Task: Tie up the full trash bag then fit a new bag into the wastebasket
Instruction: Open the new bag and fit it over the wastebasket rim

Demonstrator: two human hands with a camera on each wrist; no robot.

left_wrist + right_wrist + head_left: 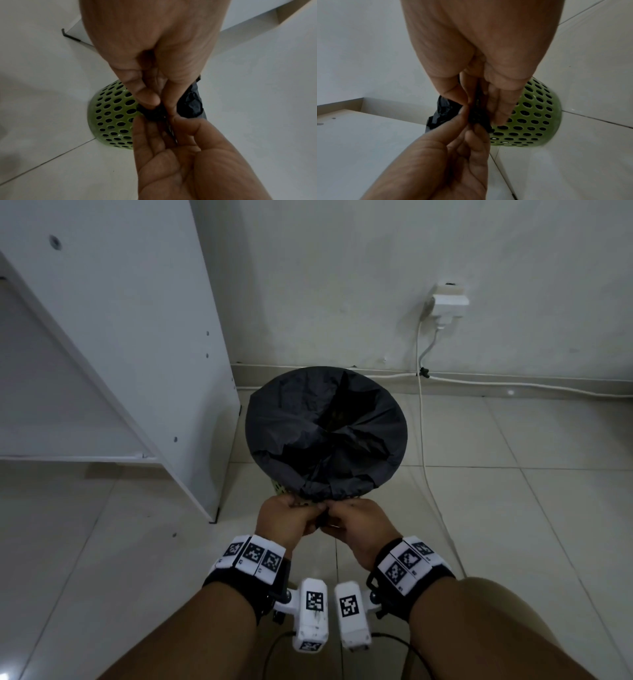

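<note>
A green perforated wastebasket (111, 115) stood on the tiled floor (513, 508) beside a white cabinet (137, 337), lined with a crumpled black trash bag (325, 433) stretched over its rim. The left hand (287, 517) and right hand (356, 522) met at the near rim, each pinching gathered bag plastic.

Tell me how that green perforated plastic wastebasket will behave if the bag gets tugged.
The green perforated plastic wastebasket probably weighs little, being thin and full of holes, so it may slide on the glossy tiled floor. Narrower at its base, it might tip toward both hands.
</note>
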